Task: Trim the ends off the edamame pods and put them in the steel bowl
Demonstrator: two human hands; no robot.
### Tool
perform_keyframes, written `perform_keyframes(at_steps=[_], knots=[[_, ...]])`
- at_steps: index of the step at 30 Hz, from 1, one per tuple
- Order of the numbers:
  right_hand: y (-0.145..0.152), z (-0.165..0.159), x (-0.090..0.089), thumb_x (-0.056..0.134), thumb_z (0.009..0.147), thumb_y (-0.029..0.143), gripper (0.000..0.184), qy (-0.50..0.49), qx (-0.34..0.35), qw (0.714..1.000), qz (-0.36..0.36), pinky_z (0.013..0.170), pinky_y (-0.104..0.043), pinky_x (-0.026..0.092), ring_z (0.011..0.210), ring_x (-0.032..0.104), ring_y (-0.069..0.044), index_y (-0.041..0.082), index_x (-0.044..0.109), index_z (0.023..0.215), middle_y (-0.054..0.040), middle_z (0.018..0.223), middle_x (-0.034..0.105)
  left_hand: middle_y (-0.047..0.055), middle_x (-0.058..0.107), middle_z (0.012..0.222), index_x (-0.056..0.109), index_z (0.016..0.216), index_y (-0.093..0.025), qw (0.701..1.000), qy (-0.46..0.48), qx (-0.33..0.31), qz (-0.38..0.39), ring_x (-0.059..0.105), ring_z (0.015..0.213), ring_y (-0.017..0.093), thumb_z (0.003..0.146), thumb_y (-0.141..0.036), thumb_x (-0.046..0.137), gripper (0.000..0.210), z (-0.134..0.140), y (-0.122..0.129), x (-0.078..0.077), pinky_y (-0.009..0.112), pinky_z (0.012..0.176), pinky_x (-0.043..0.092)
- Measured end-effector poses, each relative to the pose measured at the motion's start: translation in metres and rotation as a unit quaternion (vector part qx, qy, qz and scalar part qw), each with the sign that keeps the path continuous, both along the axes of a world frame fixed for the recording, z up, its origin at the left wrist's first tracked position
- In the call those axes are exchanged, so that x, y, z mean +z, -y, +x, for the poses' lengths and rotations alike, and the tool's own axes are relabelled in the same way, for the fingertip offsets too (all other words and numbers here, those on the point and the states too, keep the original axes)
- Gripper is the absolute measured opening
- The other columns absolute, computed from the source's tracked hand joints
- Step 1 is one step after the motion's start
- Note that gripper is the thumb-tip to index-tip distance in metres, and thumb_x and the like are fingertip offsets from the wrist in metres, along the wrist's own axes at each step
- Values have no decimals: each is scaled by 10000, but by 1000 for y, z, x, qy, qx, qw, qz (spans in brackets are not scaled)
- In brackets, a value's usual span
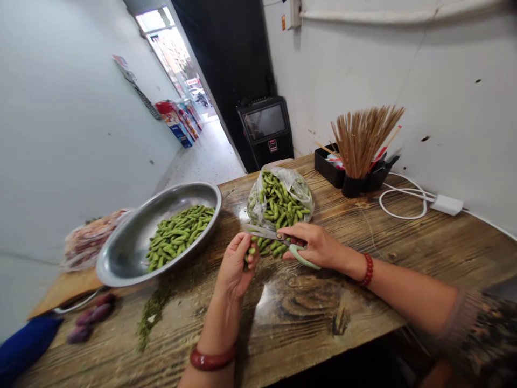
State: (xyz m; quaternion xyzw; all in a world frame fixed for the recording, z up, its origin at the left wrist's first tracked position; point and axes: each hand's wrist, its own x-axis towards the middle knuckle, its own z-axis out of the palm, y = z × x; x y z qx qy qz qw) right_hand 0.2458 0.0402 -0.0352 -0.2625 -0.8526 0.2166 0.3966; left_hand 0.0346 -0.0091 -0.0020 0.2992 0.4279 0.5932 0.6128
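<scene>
My left hand [239,263] is closed around a green edamame pod [249,255]. Scissors [304,257] with pale green handles are in my right hand [312,243], their blades reaching left to the fingertips of my left hand. Just beyond both hands, a clear plastic bag [301,186] lies open, full of edamame pods [278,200], with some spilled on the table in front of it. To the left stands a wide metal basin [133,242] with a heap of pods [180,231] in it.
On the wooden table [299,334], small green trimmings [155,312] lie below the basin. Purplish round items [91,319] and a bagged item [92,240] are at left. A black holder [352,186] with many thin sticks [365,140] and a white cable [404,215] sit at right.
</scene>
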Motion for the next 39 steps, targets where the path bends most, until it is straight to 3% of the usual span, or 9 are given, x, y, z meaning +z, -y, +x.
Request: perform_keyframes(at_steps=[9,15,17,19,23,28,34,36,39], knots=[[-3,2,-1,725,776,357,460,-30,-16,999,-37,663,-264,475,696,573,-141,179,621,1187,-35,824,624,-31,538,653,593,794,-152,955,-230,165,91,417,465,35,652,-315,770,280,-46,-11,72,145,397,280],[-7,1,2,756,741,339,456,-56,-32,996,-58,656,-255,476,682,577,-132,175,649,1153,-34,825,649,34,615,784,669,893,-156,723,-633,262,84,593,796,222,670,-331,744,293,-118,-28,124,370,715,438],[-9,1,4,765,729,331,455,-77,-43,993,-76,646,-253,479,684,581,-131,162,659,1139,-51,871,669,76,621,993,677,970,-178,592,-755,234,158,548,1068,302,705,-320,717,303,-115,-26,125,425,883,395],[-11,2,6,779,707,335,467,-109,-55,988,-95,655,-253,491,703,597,-135,154,669,1123,-64,916,685,83,624,1053,674,1025,-188,550,-789,196,190,556,1068,290,790,-330,637,277,-93,-22,113,427,917,388],[-16,2,8,775,695,362,478,-151,-87,977,-124,695,-266,511,736,626,-145,147,678,1111,-59,917,698,53,668,836,705,819,-188,652,-721,32,231,600,826,208,805,-291,607,142,-20,-14,57,341,803,441],[-20,3,12,766,699,360,481,-158,-102,974,-125,719,-267,517,755,632,-143,145,671,1119,-48,921,703,59,620,736,706,792,-201,675,-703,-51,218,559,725,204,804,-248,612,106,38,-16,-3,308,683,405],[-18,3,15,772,697,347,510,-156,-85,975,-130,761,-275,522,819,642,-159,123,663,1142,-83,996,698,78,575,748,682,733,-174,606,-779,-45,159,545,756,231,810,-248,596,138,53,-26,-19,329,709,391],[-18,3,15,770,700,341,501,-158,-81,975,-130,759,-275,523,813,639,-156,130,663,1142,-82,1003,696,64,576,745,684,731,-178,639,-750,-52,164,546,757,217,796,-223,603,113,51,-26,-19,314,708,390],[-17,2,14,763,708,326,476,-165,-72,975,-132,740,-267,522,784,632,-142,146,666,1138,-72,996,695,32,598,722,685,752,-173,761,-631,-49,144,542,701,176,738,-203,657,43,42,-20,-15,273,666,390]])
